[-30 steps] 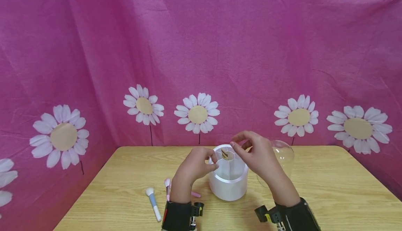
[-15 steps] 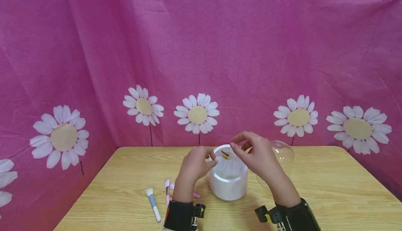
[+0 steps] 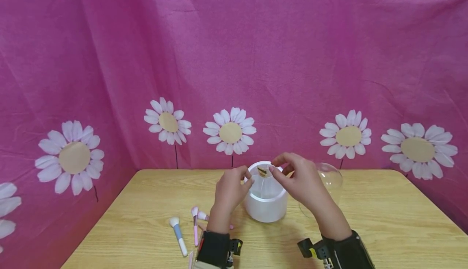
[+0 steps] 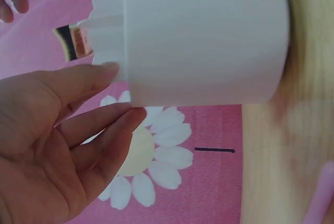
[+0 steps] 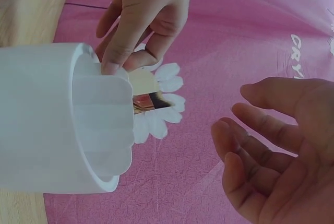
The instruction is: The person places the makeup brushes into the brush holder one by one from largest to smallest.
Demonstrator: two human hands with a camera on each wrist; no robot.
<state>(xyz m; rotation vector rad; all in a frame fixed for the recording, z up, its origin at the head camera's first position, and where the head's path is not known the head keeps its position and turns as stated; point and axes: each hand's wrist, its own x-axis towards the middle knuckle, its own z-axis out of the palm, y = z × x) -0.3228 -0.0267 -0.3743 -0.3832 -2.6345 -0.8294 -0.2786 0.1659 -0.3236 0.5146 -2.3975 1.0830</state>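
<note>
A white round makeup brush holder (image 3: pixel 266 210) with a scalloped inner divider (image 5: pixel 104 114) stands upright in front of me. From its middle pokes a makeup brush (image 5: pixel 151 101) with dark, light-tipped bristles and a copper ferrule. My left hand (image 3: pixel 230 185) pinches the near-left rim between thumb and fingers, the thumb lying on the divider's edge in the left wrist view. On the other side, my right hand (image 3: pixel 301 179) hovers by the rim with loosely bent fingers. Seen from the right wrist, that hand (image 5: pixel 282 151) holds nothing and is apart from the holder.
A clear dome (image 3: pixel 332 179) stands right of the holder, partly behind my right hand. Left of it lie a blue-and-white brush (image 3: pixel 178 236), a pink brush (image 3: pixel 195 226) and another brush (image 3: pixel 203 215) partly hidden by my left arm. A pink cloth with paper daisies hangs behind the table.
The holder, with the brush in it, has shifted slightly up and away in the head view, and my left hand with it. My right hand has stayed nearly still.
</note>
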